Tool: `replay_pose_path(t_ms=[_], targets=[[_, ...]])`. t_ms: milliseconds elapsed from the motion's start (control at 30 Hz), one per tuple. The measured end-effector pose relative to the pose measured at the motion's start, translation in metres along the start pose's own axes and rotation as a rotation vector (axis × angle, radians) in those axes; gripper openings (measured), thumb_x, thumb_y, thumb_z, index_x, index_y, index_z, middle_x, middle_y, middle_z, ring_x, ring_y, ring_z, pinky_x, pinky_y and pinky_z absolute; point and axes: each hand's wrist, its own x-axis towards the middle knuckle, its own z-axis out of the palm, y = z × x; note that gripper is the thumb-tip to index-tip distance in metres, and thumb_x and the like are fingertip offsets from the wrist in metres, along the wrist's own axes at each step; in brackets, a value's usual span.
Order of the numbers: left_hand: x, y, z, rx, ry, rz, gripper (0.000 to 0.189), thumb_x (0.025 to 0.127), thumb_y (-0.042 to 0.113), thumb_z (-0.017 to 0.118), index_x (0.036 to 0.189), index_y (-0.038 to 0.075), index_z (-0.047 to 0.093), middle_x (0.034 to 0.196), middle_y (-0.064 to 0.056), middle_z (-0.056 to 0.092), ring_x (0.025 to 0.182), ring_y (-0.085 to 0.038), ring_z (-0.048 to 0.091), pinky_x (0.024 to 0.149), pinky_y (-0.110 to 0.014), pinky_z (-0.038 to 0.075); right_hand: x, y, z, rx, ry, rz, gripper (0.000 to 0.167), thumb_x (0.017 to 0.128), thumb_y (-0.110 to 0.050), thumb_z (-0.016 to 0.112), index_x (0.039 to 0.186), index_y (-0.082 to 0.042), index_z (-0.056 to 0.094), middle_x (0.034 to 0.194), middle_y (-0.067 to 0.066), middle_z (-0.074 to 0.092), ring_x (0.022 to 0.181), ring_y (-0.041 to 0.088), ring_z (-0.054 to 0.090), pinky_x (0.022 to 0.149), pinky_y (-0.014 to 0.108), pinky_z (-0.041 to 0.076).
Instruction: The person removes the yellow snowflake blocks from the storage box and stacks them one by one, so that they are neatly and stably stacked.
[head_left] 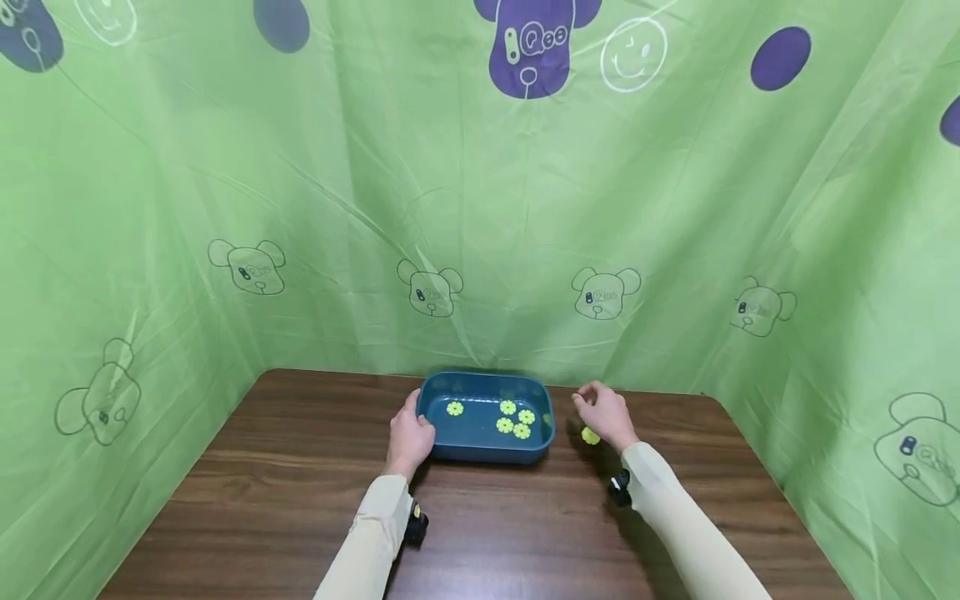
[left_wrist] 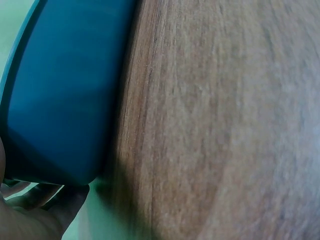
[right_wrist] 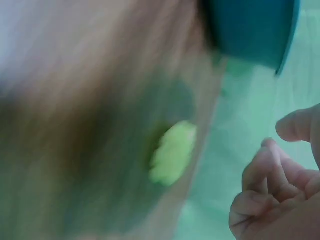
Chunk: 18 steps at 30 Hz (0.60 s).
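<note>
A dark teal plastic basin (head_left: 480,454) sits on the wooden table near its far edge. Several yellow flower-shaped discs (head_left: 505,425) lie flat inside it, one of them apart on the left. My left hand (head_left: 410,435) grips the basin's left end; in the left wrist view its fingers (left_wrist: 67,207) lie against the outer wall. To the right of the basin, my right hand (head_left: 606,412) hovers with loosely bent fingers and a gap between thumb and forefinger, holding nothing. Another yellow flower-shaped disc (right_wrist: 174,152) lies on the table just below that hand, blurred in the right wrist view.
The brown wooden table (head_left: 300,500) reaches toward me on both sides of the basin. A green curtain (head_left: 495,208) with printed bear heads hangs behind it and along both sides, close to the table's edges. Each wrist wears a small black camera (head_left: 619,487).
</note>
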Motion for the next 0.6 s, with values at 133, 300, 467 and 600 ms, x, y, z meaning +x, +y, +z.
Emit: replay_pose_path(t_ms=[133, 300, 467, 600], targets=[[0.0, 0.001, -0.001, -0.002, -0.005, -0.015, 0.058, 0.092, -0.001, 0.047, 0.15, 0.002, 0.046, 0.138, -0.029, 0.058, 0.128, -0.044, 0.057, 0.106, -0.056, 0.047, 0.008, -0.034, 0.009, 0.036, 0.022, -0.044, 0.027, 0.097, -0.032, 0.063, 0.112, -0.01, 0.067, 0.079, 0.006, 0.064, 0.065, 0.019, 0.056, 0.061, 0.033, 0.045], [0.002, 0.003, -0.002, -0.006, -0.008, -0.017, 0.057, 0.093, -0.001, 0.047, 0.15, 0.003, 0.045, 0.14, -0.029, 0.057, 0.129, -0.044, 0.056, 0.107, -0.056, 0.046, 0.019, -0.079, 0.021, 0.086, -0.02, -0.108, 0.026, 0.096, -0.032, 0.065, 0.112, -0.011, 0.067, 0.075, 0.003, 0.061, 0.06, 0.017, 0.053, 0.057, 0.032, 0.044], [0.0, 0.002, -0.003, -0.008, -0.01, -0.021, 0.057, 0.093, -0.001, 0.047, 0.15, 0.003, 0.046, 0.14, -0.029, 0.057, 0.129, -0.045, 0.056, 0.106, -0.057, 0.046, 0.022, -0.119, 0.041, 0.101, -0.115, -0.145, 0.024, 0.094, -0.031, 0.068, 0.108, -0.011, 0.069, 0.078, 0.003, 0.062, 0.063, 0.017, 0.054, 0.058, 0.031, 0.045], [-0.001, 0.001, -0.002, -0.014, -0.016, -0.033, 0.056, 0.094, 0.0, 0.047, 0.15, 0.003, 0.046, 0.141, -0.028, 0.057, 0.129, -0.044, 0.056, 0.106, -0.057, 0.046, 0.023, -0.143, 0.06, 0.096, -0.189, -0.161, 0.023, 0.094, -0.031, 0.07, 0.106, -0.011, 0.07, 0.087, 0.003, 0.065, 0.074, 0.017, 0.058, 0.065, 0.033, 0.049]])
